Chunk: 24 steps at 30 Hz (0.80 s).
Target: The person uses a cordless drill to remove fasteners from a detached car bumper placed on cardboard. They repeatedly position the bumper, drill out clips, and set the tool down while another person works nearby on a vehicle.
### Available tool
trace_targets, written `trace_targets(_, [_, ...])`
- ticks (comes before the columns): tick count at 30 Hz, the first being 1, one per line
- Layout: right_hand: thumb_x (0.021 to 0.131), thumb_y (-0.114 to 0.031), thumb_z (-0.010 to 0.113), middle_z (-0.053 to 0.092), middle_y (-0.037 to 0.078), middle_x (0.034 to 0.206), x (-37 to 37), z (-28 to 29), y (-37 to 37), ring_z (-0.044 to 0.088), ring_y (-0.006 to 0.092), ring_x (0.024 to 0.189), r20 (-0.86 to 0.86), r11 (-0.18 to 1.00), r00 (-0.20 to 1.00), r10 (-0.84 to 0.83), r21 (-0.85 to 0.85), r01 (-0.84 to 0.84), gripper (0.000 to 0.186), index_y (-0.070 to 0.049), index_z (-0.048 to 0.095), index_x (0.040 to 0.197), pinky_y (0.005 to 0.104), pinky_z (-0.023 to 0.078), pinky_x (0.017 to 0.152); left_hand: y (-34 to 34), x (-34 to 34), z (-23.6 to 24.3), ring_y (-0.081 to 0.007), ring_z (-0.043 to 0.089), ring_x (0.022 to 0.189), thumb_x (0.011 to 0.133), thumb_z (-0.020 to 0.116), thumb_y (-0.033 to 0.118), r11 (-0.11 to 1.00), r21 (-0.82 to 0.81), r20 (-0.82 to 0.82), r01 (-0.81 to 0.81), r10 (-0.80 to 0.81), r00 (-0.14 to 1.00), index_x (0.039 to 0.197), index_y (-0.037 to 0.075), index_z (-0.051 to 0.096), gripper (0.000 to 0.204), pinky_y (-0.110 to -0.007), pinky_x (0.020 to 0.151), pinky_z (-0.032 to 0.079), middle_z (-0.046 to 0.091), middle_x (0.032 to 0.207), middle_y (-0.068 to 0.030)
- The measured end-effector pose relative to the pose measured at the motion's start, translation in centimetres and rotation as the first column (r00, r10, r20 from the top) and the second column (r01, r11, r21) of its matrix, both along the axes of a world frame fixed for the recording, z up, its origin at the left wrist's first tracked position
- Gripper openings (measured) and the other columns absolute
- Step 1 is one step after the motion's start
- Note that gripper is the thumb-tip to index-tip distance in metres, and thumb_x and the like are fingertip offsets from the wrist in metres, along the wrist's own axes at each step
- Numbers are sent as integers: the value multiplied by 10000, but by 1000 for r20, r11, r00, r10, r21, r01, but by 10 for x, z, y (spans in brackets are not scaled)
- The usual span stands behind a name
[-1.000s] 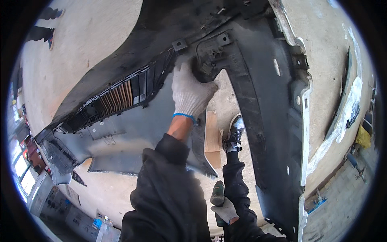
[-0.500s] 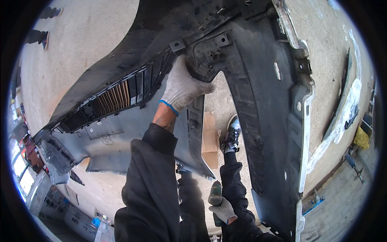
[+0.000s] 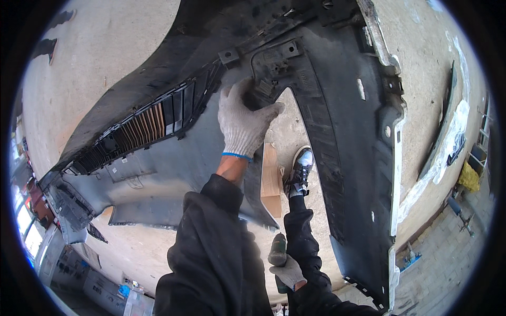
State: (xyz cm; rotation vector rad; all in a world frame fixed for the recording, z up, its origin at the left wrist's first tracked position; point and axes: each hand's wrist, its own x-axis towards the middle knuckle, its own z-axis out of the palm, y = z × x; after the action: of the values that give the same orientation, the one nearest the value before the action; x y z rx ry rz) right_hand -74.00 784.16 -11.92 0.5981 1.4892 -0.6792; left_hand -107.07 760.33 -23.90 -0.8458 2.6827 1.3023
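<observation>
A large dark car bumper cover [image 3: 363, 137], its inner side toward me, spreads across the view with a slatted grille [image 3: 142, 126] on its left part. My left hand [image 3: 242, 121], in a light knit glove with a blue cuff, is curled at the bumper's inner corner beside the pointed gap. Its thumb and forefinger lie around a dark part of the bumper; the other fingertips are hidden. Lower down, my gloved right hand [image 3: 291, 275] is closed around a dark green cordless power tool [image 3: 278, 250], which points upward. Its working tip is not clear.
A shoe [image 3: 301, 167] and a piece of cardboard [image 3: 271, 181] show on the floor through the gap. Another long dark part [image 3: 445, 131] with white plastic wrap [image 3: 456, 126] lies at right, near a yellow bundle [image 3: 468, 177]. Another person's foot [image 3: 51, 51] is at upper left.
My left hand has shifted slightly down and right, with its forefinger now more visible. The power tool in my right hand has moved a little left. The bumper has shifted slightly left in view.
</observation>
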Motion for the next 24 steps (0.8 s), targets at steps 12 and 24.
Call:
trace_targets(12, [753, -419, 861, 721, 114, 1019, -54, 51, -11, 727, 262, 940, -197, 997, 980, -37, 63, 51, 607, -62, 628, 1185, 386, 583, 842, 3, 4, -15, -264, 661, 1130, 718, 893, 199, 973, 219, 43, -76, 69, 997, 1414, -25, 552, 806, -347, 977, 512, 662, 1256, -175])
trace_targets(24, [695, -207, 792, 642, 135, 872, -165, -14, -72, 647, 355, 802, -853, 939, 471, 225, 60, -340, 468, -59, 597, 1092, 473, 504, 722, 11, 10, -41, -422, 553, 1076, 671, 702, 74, 979, -168, -205, 118, -152, 967, 1387, 1, 541, 738, -495, 960, 437, 567, 1150, -234])
